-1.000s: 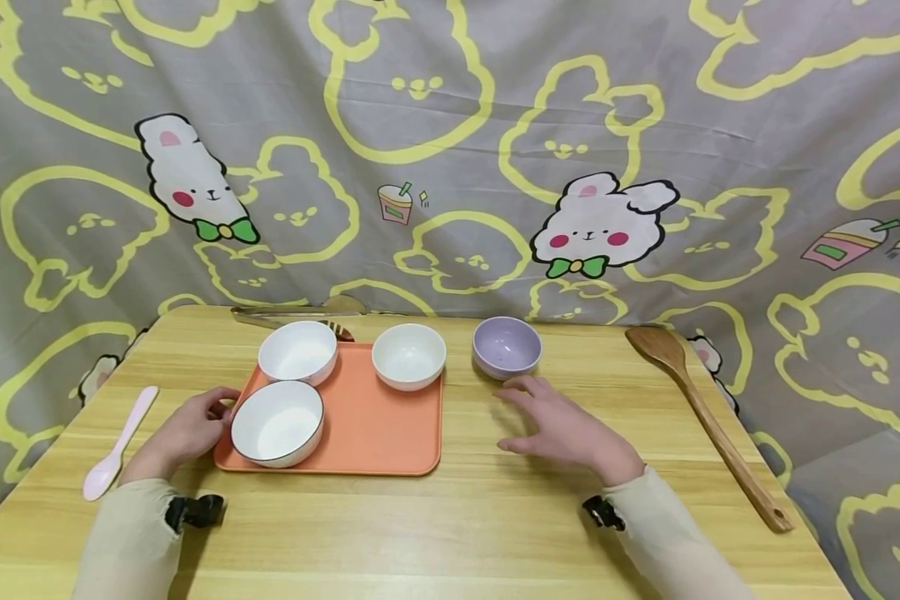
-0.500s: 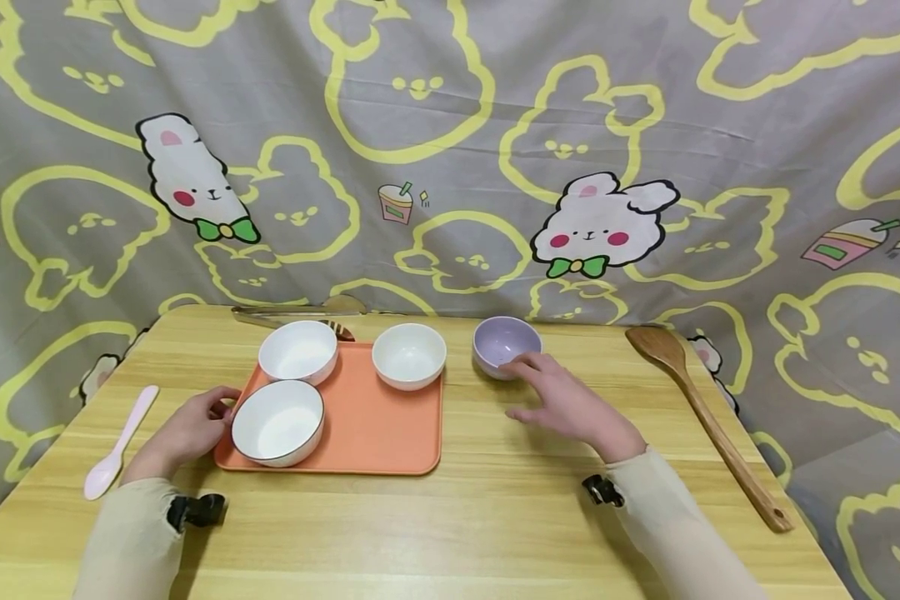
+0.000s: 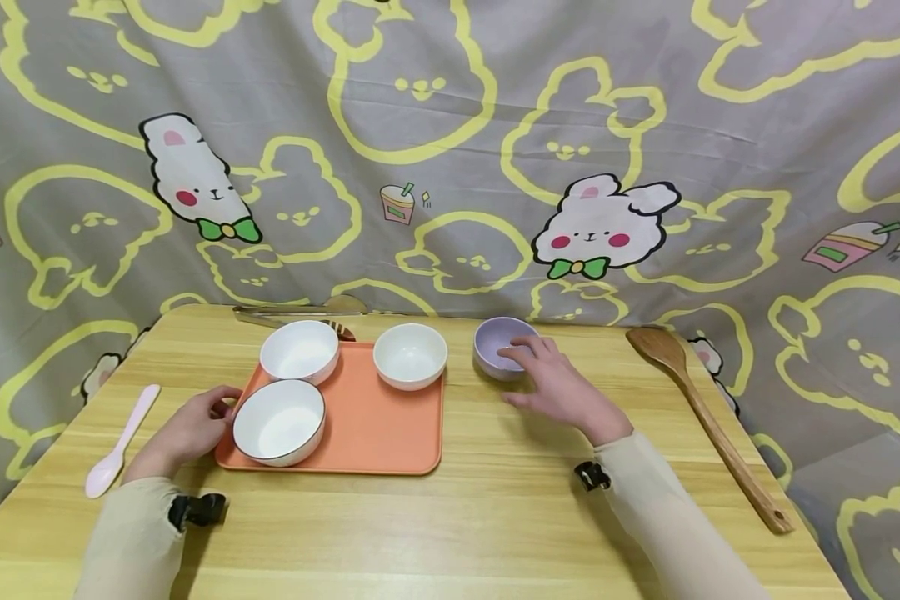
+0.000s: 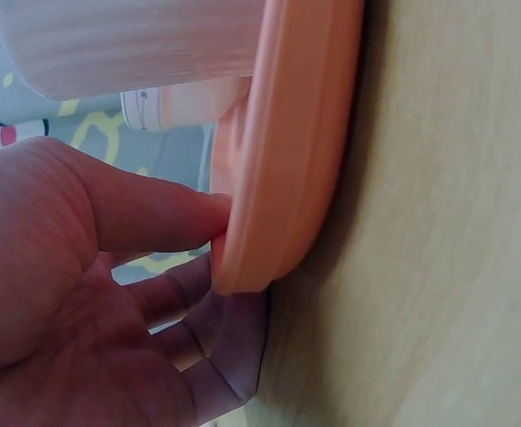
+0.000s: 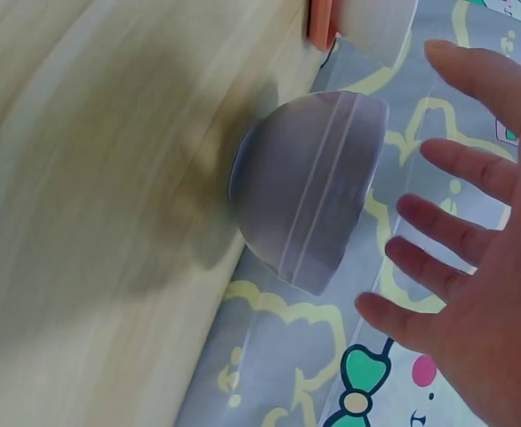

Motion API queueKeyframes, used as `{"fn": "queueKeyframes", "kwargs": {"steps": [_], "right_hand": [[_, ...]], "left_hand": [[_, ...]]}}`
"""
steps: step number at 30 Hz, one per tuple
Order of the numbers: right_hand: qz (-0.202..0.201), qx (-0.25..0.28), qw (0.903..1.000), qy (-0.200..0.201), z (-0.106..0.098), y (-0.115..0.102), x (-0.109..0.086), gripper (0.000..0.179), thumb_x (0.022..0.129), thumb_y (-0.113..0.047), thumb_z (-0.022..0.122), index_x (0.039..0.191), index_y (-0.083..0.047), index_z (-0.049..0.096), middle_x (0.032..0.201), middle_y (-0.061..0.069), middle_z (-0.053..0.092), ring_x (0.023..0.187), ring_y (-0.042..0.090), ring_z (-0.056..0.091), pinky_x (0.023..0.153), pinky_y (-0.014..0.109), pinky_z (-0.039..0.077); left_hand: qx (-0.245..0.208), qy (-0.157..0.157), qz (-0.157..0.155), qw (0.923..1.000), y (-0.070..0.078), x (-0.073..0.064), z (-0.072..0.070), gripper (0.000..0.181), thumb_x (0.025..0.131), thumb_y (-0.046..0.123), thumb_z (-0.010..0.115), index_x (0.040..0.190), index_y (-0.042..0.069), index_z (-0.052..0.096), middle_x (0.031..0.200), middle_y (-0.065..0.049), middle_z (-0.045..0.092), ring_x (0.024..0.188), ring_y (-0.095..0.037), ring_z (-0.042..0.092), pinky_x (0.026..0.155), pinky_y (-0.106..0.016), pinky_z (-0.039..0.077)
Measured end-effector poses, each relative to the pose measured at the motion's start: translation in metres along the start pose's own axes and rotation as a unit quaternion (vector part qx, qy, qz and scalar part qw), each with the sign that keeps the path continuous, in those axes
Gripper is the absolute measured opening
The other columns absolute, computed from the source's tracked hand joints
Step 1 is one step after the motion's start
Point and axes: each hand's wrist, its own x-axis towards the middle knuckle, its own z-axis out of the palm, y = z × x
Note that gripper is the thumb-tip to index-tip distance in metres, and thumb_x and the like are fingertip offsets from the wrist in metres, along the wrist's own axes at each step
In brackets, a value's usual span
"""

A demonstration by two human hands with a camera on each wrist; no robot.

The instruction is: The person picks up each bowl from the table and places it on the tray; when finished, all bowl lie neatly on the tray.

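Note:
My left hand (image 3: 186, 432) pinches the left edge of an orange tray (image 3: 382, 433). In the left wrist view the thumb presses on the tray rim (image 4: 287, 151) and the fingers curl beneath it. Two white bowls, one plain (image 3: 300, 352) and one dark-rimmed (image 3: 279, 423), sit on the tray's left side. A cream bowl (image 3: 409, 357) stands at its back right corner. Right of the tray, my right hand (image 3: 562, 390) hovers over the near right side of a purple bowl (image 3: 491, 358). In the right wrist view its spread fingers are apart from the bowl (image 5: 305, 191).
A pink spoon (image 3: 123, 442) lies left of my left hand. Metal tongs (image 3: 292, 311) and a partly hidden utensil lie behind the tray. A wooden spatula (image 3: 708, 421) lies along the right side of the table. A patterned curtain (image 3: 450, 183) hangs behind the table.
My right hand has moved forward, from the near side of the purple bowl to over its right side. My left hand, the tray and the bowls have stayed in place.

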Motion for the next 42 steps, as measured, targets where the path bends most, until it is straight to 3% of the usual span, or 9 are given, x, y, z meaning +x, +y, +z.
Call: {"fn": "queueKeyframes", "kwargs": {"steps": [10, 18, 27, 34, 42], "right_hand": [[0.037, -0.011, 0.9986, -0.037, 0.005, 0.007, 0.025, 0.099, 0.075, -0.055, 0.079, 0.153, -0.014, 0.034, 0.156, 0.023, 0.017, 0.141, 0.05, 0.01, 0.105, 0.068, 0.014], [0.081, -0.01, 0.9938, -0.075, 0.01, 0.014, 0.048, 0.103, 0.075, -0.064, 0.073, 0.157, -0.022, 0.027, 0.16, 0.022, 0.008, 0.142, 0.049, 0.007, 0.102, 0.073, 0.012], [0.122, -0.012, 0.9865, -0.109, 0.016, 0.022, 0.064, 0.105, 0.077, -0.069, 0.067, 0.159, -0.025, 0.018, 0.161, 0.021, -0.001, 0.142, 0.051, -0.002, 0.097, 0.079, 0.008], [0.153, -0.028, 0.9767, -0.148, 0.018, 0.025, 0.071, 0.105, 0.076, -0.069, 0.067, 0.159, -0.028, 0.017, 0.159, 0.021, 0.003, 0.142, 0.049, 0.002, 0.099, 0.075, 0.015], [0.167, -0.03, 0.9758, -0.138, 0.02, 0.025, 0.074, 0.097, 0.075, -0.053, 0.074, 0.156, -0.028, 0.026, 0.153, 0.02, 0.015, 0.131, 0.042, 0.021, 0.094, 0.064, 0.035]], "left_hand": [[0.008, -0.001, -0.004, 1.0, -0.002, -0.001, -0.001, 0.038, 0.09, 0.002, 0.052, 0.126, -0.012, 0.05, 0.091, -0.015, 0.057, 0.083, -0.031, 0.053, 0.07, -0.039, 0.042], [0.01, 0.009, 0.014, 0.9998, -0.004, -0.003, -0.002, 0.037, 0.09, 0.0, 0.051, 0.125, -0.013, 0.05, 0.09, -0.014, 0.058, 0.082, -0.029, 0.053, 0.068, -0.039, 0.042], [0.015, 0.006, 0.004, 0.9999, -0.002, -0.003, -0.002, 0.038, 0.09, 0.001, 0.052, 0.126, -0.013, 0.05, 0.092, -0.016, 0.059, 0.084, -0.031, 0.054, 0.07, -0.04, 0.043], [0.005, 0.008, 0.01, 0.9999, -0.002, 0.0, 0.001, 0.038, 0.088, -0.001, 0.051, 0.125, -0.013, 0.05, 0.09, -0.014, 0.057, 0.081, -0.029, 0.052, 0.067, -0.037, 0.041], [0.004, 0.004, -0.001, 1.0, -0.002, 0.002, 0.002, 0.038, 0.09, 0.0, 0.052, 0.126, -0.012, 0.05, 0.09, -0.015, 0.057, 0.081, -0.029, 0.053, 0.067, -0.037, 0.042]]}}
